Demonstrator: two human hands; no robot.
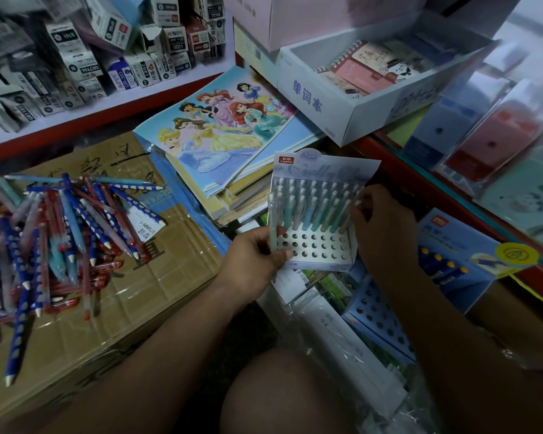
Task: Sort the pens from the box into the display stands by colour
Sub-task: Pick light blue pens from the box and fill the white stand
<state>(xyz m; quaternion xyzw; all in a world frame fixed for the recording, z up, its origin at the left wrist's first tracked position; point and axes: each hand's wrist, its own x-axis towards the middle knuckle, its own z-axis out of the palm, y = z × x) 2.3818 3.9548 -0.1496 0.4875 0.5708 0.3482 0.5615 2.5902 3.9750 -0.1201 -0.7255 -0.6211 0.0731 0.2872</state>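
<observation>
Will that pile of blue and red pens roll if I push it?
Probably some would: the blue and red pens look round and lie loose. The taped cardboard box under them looks smooth, so they may slide too.

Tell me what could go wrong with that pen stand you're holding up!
1. The display stand is held up, pinched at one corner by the left hand. It might slip, and its pens could tumble out.
2. The right hand is at those crowded pens and may knock neighbours loose.
3. The pile of pens lies loose on the cardboard box. Some near its edge could roll off.
</observation>
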